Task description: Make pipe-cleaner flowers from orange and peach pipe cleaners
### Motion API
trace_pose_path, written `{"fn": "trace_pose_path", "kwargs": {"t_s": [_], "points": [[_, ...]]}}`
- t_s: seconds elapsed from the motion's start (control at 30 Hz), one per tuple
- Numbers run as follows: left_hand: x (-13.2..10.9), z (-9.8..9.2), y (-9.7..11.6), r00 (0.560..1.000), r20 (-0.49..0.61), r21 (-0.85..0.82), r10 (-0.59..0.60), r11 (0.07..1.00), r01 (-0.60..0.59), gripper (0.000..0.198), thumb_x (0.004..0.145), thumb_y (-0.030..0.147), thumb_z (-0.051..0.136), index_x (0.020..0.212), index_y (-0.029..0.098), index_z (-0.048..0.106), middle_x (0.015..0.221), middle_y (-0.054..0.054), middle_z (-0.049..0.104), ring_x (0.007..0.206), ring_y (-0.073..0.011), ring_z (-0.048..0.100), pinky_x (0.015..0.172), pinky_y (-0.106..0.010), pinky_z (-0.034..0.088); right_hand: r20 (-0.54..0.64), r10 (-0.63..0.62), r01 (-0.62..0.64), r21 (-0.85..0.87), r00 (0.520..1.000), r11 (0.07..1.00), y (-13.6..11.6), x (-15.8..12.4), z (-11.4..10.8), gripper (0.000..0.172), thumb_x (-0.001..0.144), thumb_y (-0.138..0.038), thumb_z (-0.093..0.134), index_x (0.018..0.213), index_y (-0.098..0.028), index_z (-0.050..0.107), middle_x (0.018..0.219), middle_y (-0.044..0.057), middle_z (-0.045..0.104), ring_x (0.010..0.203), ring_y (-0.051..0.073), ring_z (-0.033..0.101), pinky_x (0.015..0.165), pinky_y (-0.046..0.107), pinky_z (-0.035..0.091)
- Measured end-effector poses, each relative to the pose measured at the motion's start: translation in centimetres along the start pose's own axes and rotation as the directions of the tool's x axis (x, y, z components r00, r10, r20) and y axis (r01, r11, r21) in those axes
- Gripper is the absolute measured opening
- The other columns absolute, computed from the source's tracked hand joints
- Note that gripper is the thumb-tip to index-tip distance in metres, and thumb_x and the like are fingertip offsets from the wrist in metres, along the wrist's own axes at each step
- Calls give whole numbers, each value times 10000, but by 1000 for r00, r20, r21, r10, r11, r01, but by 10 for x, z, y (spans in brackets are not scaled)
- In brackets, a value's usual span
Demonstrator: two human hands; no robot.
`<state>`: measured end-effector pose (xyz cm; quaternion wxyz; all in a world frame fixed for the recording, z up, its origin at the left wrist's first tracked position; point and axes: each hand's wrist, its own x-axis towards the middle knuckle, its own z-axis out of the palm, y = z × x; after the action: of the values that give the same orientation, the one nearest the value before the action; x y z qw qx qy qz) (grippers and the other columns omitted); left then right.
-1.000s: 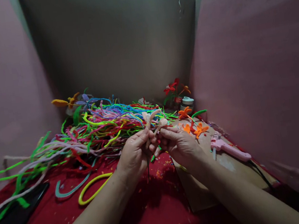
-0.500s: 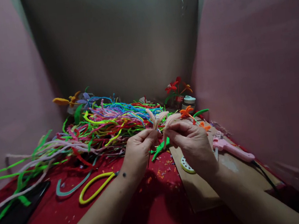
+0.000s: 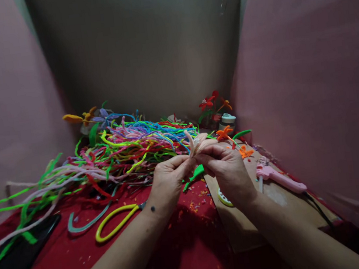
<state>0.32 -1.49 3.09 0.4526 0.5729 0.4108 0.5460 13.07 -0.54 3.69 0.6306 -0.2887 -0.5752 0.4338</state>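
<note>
My left hand (image 3: 169,181) and my right hand (image 3: 228,168) meet above the red cloth (image 3: 181,249), both pinched on a pale pink pipe-cleaner flower (image 3: 196,143) whose looped petals stick up above my fingertips. A green pipe-cleaner leaf (image 3: 193,176) hangs just below my hands. Behind them lies a big heap of coloured pipe cleaners (image 3: 128,148). My fingers hide the flower's lower part.
Scissors with yellow and teal handles (image 3: 111,218) lie left of my left arm. A pink glue gun (image 3: 281,178), orange pipe-cleaner flowers (image 3: 229,139) and a small round roll (image 3: 223,197) rest on a brown board (image 3: 244,227). A small jar (image 3: 227,121) and red flowers (image 3: 210,102) stand at the back. Walls close in on three sides.
My hands drew closer together, pressing the pink petals into one bunch. The right hand rose and turned over the flower; the two separate pink loops are now gathered.
</note>
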Motion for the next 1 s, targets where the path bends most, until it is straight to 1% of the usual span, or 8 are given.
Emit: {"fn": "trace_pose_path", "kwargs": {"t_s": [0.2, 0.4, 0.5, 0.6, 0.67, 0.9, 0.93, 1.0], "points": [[-1, 0, 3, 1000, 19, 20, -2, 1000, 1, 275, 778, 286, 614, 551, 133, 593, 534, 25, 467, 535, -84, 387, 529, -222, 299, -5, 90, -90, 52, 996, 995, 0, 0, -2, 152, 668, -221, 693, 572, -142, 605, 582, -48, 457, 468, 44, 344, 441, 215, 295], [-2, 0, 0, 999, 28, -17, -28, 999, 28, 238, 752, 281, 644, 568, 134, 609, 536, 23, 483, 517, -82, 398, 504, -218, 315, -25, 171, -166, 139, 985, 976, -4, 1, 0, 202, 596, -217, 741, 511, -143, 574, 539, -55, 463, 459, 42, 325, 451, 209, 329], [-1, 0, -1, 998, 47, -34, -46, 998, 47, 219, 731, 299, 666, 594, 135, 623, 541, 20, 495, 509, -83, 407, 488, -218, 317, -45, 203, -193, 178, 978, 965, -3, 2, 1, 135, 578, -189, 743, 539, -142, 622, 561, -37, 524, 494, 58, 393, 495, 219, 371], [-1, -1, 0, 995, 79, -32, -54, 998, 57, 234, 748, 302, 647, 588, 137, 605, 532, 16, 497, 497, -86, 410, 480, -222, 315, -54, 176, -162, 208, 983, 965, 2, 3, 1, 88, 577, -147, 731, 553, -156, 647, 615, -23, 563, 581, 88, 476, 560, 234, 405], [-1, -2, -1, 994, 98, -41, -57, 997, 61, 237, 763, 293, 628, 587, 137, 597, 532, 14, 497, 490, -85, 408, 477, -226, 312, -50, 150, -134, 244, 987, 961, 7, 3, 0, 97, 570, -133, 737, 552, -167, 647, 633, -26, 565, 607, 96, 495, 579, 239, 415], [0, -2, -2, 990, 117, -42, -72, 996, 77, 221, 757, 291, 631, 605, 133, 605, 518, 19, 492, 469, -79, 397, 464, -227, 284, -8, 142, -133, 316, 990, 940, 17, 4, -3, 152, 567, -178, 787, 584, -175, 636, 648, -38, 562, 602, 90, 499, 584, 232, 421], [0, -3, -2, 990, 117, -34, -74, 996, 79, 220, 754, 285, 634, 598, 133, 602, 513, 20, 491, 467, -77, 394, 463, -226, 278, 19, 163, -161, 306, 986, 938, 17, 4, -5, 150, 574, -200, 790, 601, -174, 645, 647, -35, 569, 598, 91, 503, 589, 237, 424], [0, -4, 0, 988, 131, -20, -81, 996, 84, 230, 748, 267, 638, 569, 133, 588, 503, 22, 487, 464, -75, 395, 468, -225, 276, 133, 200, -230, 266, 971, 936, 18, 4, -8, 133, 630, -265, 769, 646, -170, 677, 629, -20, 585, 579, 103, 514, 585, 256, 430]]}}
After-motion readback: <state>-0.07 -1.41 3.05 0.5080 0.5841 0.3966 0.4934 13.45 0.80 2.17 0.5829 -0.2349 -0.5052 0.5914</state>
